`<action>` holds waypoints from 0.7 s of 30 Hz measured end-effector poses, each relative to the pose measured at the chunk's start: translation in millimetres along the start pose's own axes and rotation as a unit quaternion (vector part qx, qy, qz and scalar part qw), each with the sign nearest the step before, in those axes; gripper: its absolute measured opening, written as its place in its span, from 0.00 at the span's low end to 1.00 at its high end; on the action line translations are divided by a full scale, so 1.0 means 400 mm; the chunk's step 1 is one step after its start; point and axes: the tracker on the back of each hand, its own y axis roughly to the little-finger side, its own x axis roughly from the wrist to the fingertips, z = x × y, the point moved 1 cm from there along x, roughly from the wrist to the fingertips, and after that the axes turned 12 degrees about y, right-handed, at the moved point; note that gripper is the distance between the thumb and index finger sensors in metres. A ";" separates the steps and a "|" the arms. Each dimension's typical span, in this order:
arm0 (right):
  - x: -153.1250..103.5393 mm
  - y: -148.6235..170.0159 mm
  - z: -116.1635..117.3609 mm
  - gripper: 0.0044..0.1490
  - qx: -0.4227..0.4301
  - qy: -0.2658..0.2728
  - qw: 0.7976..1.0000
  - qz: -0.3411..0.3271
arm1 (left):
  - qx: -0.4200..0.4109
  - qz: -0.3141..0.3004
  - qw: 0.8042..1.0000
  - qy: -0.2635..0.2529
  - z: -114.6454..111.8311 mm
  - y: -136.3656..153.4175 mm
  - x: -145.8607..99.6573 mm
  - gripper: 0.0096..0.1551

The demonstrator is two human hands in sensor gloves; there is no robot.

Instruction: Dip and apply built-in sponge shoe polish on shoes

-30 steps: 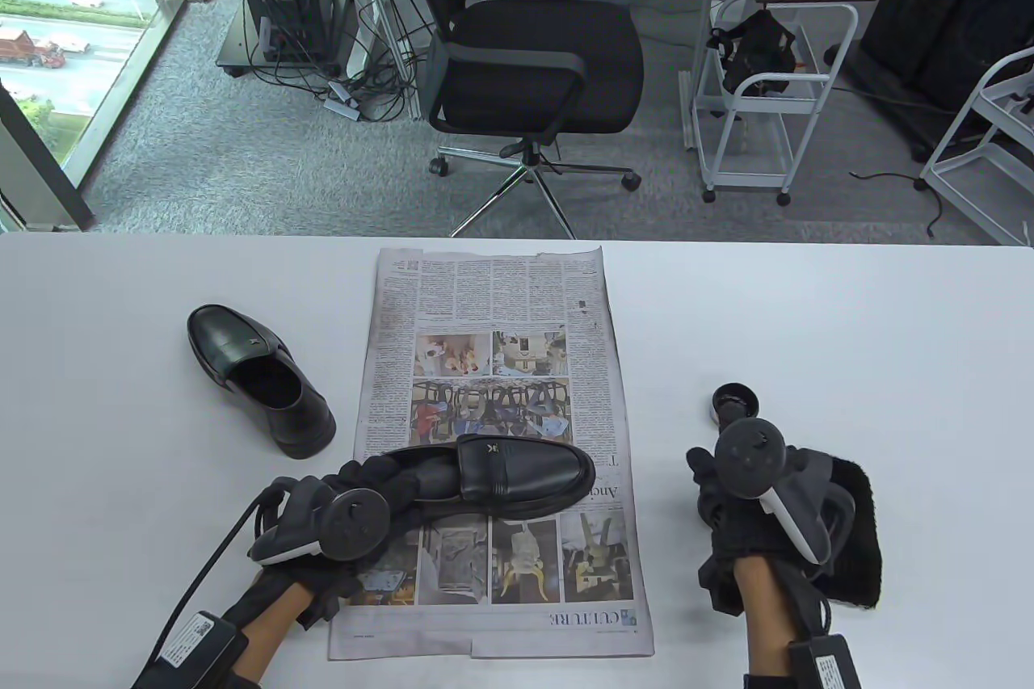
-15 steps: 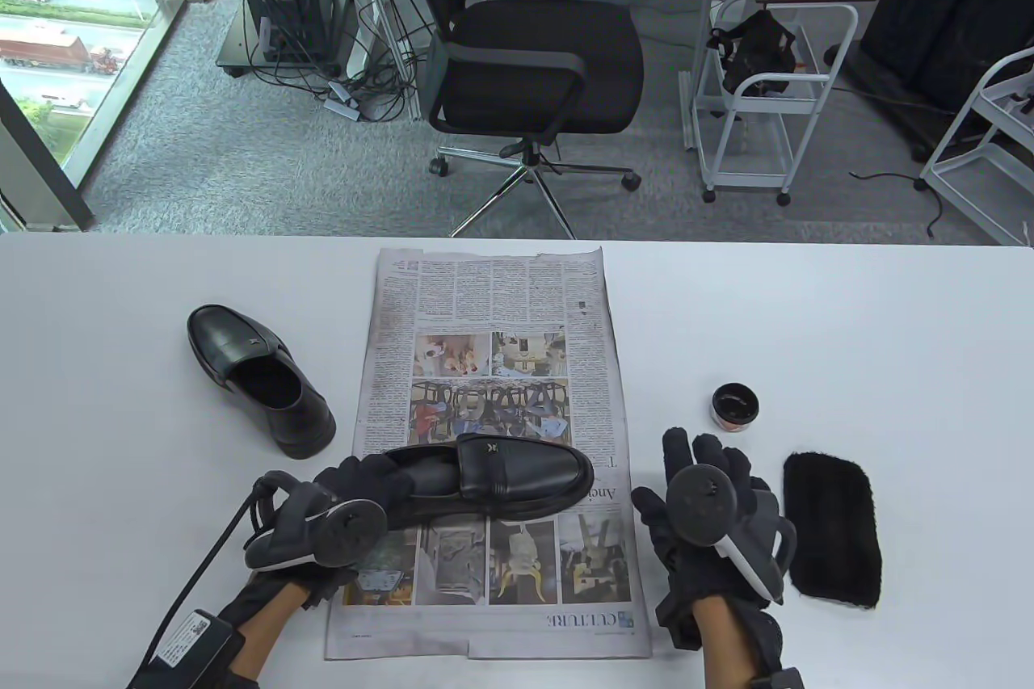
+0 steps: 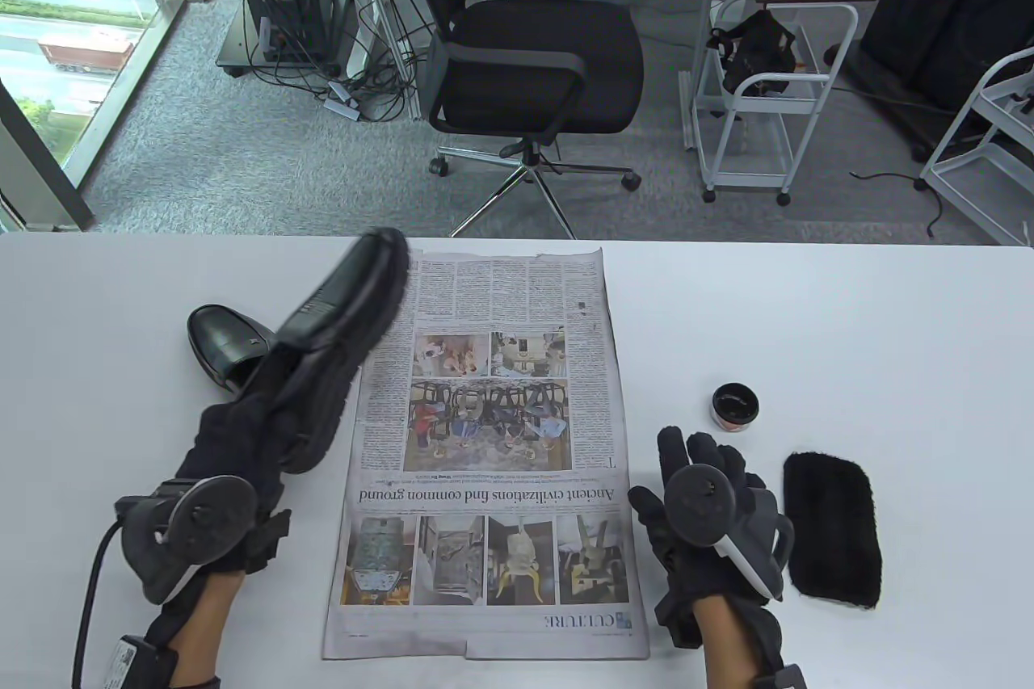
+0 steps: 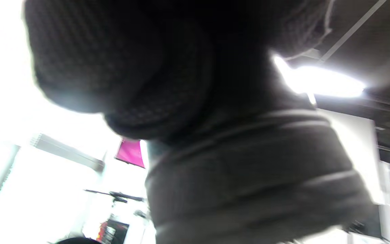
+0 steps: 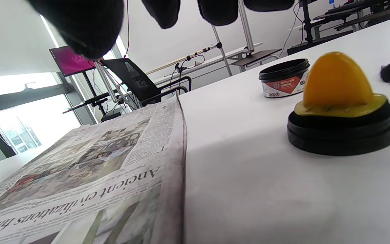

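Shoe (image 3: pixel 339 333) held aloft in left hand (image 3: pixel 234 430), right hand (image 3: pixel 711 511) spread.

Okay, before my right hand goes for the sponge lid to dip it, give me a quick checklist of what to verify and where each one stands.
1. Shoe held: left hand is inside the lifted shoe, raised off the newspaper. Ok.
2. Right hand free: fingers spread, holding nothing. Ok.
3. Polish jar open: no lid on it, dark polish showing. Ok.
4. Sponge lid within reach: stands sponge-up on the table right by the right hand. Ok.
5. Sponge loaded with polish: looks clean yellow. Not ok, dip first.
6. Second shoe: partly hidden behind the lifted one. Cannot tell.
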 end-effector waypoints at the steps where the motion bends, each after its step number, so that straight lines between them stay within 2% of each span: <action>1: 0.001 0.000 0.001 0.49 0.000 0.000 1.000 -0.001 | 0.012 0.021 1.000 -0.012 0.009 0.024 0.002 0.27; 4: 0.001 0.001 0.002 0.49 0.000 0.001 1.000 -0.001 | 0.056 0.089 0.994 -0.008 0.009 0.087 0.007 0.27; 6: -0.001 0.002 0.003 0.48 -0.007 -0.004 1.000 0.002 | 0.080 0.147 0.986 0.021 -0.005 0.135 0.007 0.28; 9: -0.002 0.003 0.006 0.49 -0.008 -0.006 1.000 0.003 | 0.065 0.218 0.972 0.061 -0.033 0.196 0.004 0.28; 10: -0.002 0.004 0.007 0.49 -0.005 -0.008 1.000 0.004 | 0.074 0.257 0.959 0.089 -0.050 0.217 0.000 0.28; 11: -0.002 0.003 0.009 0.48 -0.006 -0.012 1.000 0.005 | 0.089 0.270 0.952 0.113 -0.063 0.229 0.000 0.28; 13: -0.003 0.004 0.014 0.49 -0.014 -0.020 1.000 0.005 | 0.093 0.290 0.938 0.164 -0.087 0.243 0.000 0.28; 14: -0.005 0.004 0.017 0.49 -0.017 -0.024 1.000 0.004 | 0.075 0.283 0.938 0.185 -0.098 0.239 0.000 0.27; 15: -0.005 0.004 0.019 0.49 -0.018 -0.026 1.000 0.003 | 0.076 0.293 0.935 0.186 -0.102 0.235 -0.001 0.28; 18: -0.005 0.004 0.029 0.49 -0.022 -0.037 0.999 0.003 | -0.008 0.287 0.923 0.255 -0.128 0.228 0.009 0.28; 21: -0.004 0.002 0.031 0.49 -0.024 -0.036 0.999 -0.001 | -0.026 0.260 0.924 0.280 -0.152 0.206 0.012 0.27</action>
